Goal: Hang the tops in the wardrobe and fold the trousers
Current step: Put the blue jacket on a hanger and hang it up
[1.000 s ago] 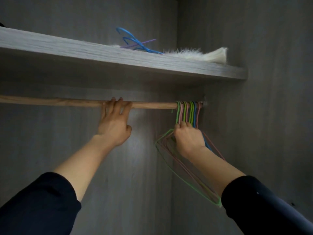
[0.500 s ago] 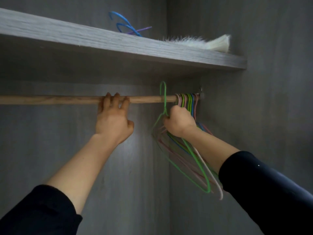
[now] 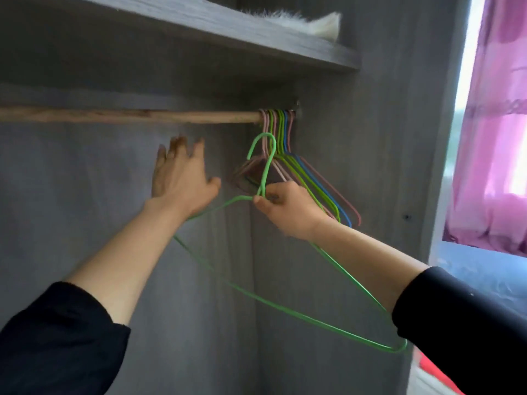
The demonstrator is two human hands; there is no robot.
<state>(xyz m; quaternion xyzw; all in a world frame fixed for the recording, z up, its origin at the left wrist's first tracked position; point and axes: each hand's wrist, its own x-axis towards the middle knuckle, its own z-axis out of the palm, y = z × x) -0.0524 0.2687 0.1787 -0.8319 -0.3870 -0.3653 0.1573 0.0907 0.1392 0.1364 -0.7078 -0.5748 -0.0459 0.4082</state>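
A wooden rail (image 3: 128, 116) runs across the grey wardrobe. Several wire hangers (image 3: 281, 129) in pink, green and blue hang bunched at its right end. My right hand (image 3: 285, 209) pinches the neck of a green wire hanger (image 3: 266, 163) that is off the rail, its hook just below the rail and its frame trailing down to the lower right. My left hand (image 3: 181, 173) is below the rail with fingers spread, touching nothing. No tops or trousers are in view.
A grey shelf (image 3: 256, 38) sits above the rail with a white furry item (image 3: 313, 19) on it. The wardrobe's right wall (image 3: 399, 138) stands close behind the hangers. A pink curtain (image 3: 490, 138) and a window are at the far right.
My right hand lifted the green hanger off the rail and drew it down and toward me. My left hand let go of the rail and dropped below it. The view turned right.
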